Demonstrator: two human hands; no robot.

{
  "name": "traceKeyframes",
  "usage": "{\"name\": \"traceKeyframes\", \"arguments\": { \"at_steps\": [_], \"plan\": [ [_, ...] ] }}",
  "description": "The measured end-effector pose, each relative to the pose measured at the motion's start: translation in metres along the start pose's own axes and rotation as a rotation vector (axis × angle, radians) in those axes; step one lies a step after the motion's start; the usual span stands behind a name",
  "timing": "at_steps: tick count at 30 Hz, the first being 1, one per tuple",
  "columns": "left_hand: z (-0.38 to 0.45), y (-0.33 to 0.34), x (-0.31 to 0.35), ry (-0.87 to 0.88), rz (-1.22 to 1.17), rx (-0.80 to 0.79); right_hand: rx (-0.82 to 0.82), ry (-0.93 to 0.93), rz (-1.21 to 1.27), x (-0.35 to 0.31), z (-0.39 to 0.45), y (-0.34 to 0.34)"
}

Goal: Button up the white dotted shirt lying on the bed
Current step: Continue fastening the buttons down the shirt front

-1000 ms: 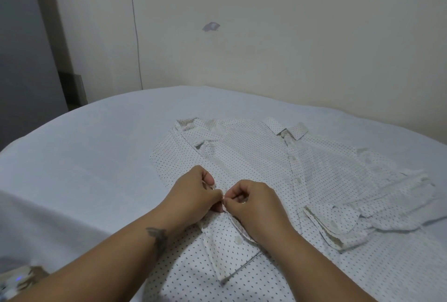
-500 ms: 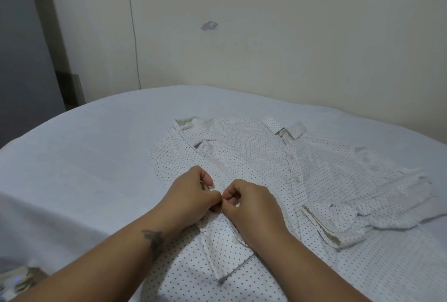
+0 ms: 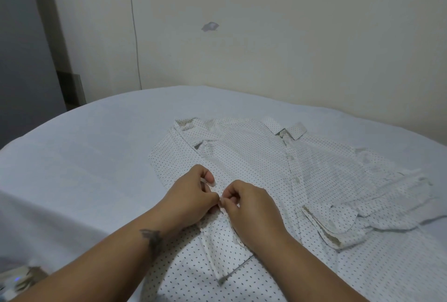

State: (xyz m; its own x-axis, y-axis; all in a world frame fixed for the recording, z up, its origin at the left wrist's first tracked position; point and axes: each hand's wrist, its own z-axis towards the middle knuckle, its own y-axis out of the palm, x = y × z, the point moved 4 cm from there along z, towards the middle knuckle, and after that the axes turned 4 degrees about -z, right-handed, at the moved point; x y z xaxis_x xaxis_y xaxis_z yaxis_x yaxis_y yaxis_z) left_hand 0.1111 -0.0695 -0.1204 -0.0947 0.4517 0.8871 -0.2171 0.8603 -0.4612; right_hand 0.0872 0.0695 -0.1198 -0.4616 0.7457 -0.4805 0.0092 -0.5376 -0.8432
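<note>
**Shirt placket pinched by both hands at frame centre**

Head view. Shirt (image 3: 254,156), white with small dark dots, lies flat on the bed (image 3: 84,156), spread from the centre of the frame toward the lower right. Its collar (image 3: 285,128) points to the upper centre, toward the wall (image 3: 290,35). A row of buttons runs down the placket (image 3: 294,171) below the collar; those nearest the collar appear fastened. A folded sleeve with its cuff (image 3: 324,229) lies across the shirt at right of centre.

Left hand (image 3: 191,197) and right hand (image 3: 251,207) meet at the centre of the frame, knuckles up, fingertips touching each other. Both hands have their fingers curled, each pinching the edge of the shirt front between thumb and forefinger. The button or hole between them is hidden by the fingers. Below the hands, a loose fold of the shirt front (image 3: 217,253) runs toward the lower edge.

A grey patch (image 3: 210,26) marks the wall at upper centre.
</note>
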Motion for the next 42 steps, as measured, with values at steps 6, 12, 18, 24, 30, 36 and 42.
{"name": "traceKeyframes", "arguments": {
  "at_steps": [6, 12, 18, 24, 30, 36, 42],
  "plan": [
    [0.0, 0.0, 0.0, 0.023, -0.005, 0.011, -0.034, 0.036, 0.103, 0.005, 0.005, 0.001],
    [-0.002, 0.001, 0.0, 0.02, -0.03, 0.001, -0.04, 0.024, 0.098, 0.005, 0.005, 0.0],
    [-0.002, 0.001, 0.001, 0.031, -0.031, -0.019, -0.045, 0.051, 0.107, 0.004, 0.005, 0.001],
    [-0.002, 0.002, 0.0, 0.07, -0.007, -0.02, -0.062, 0.092, 0.146, 0.007, 0.008, 0.001],
    [-0.005, 0.001, 0.002, 0.109, 0.039, -0.016, -0.013, 0.036, 0.118, 0.004, 0.006, 0.0],
    [-0.013, 0.003, 0.006, 0.157, 0.145, 0.061, 0.002, 0.039, 0.099, 0.003, 0.004, -0.006],
    [-0.024, 0.006, 0.011, 0.265, 0.338, 0.151, -0.189, 0.099, 0.28, 0.008, -0.004, -0.027]
  ]
}}
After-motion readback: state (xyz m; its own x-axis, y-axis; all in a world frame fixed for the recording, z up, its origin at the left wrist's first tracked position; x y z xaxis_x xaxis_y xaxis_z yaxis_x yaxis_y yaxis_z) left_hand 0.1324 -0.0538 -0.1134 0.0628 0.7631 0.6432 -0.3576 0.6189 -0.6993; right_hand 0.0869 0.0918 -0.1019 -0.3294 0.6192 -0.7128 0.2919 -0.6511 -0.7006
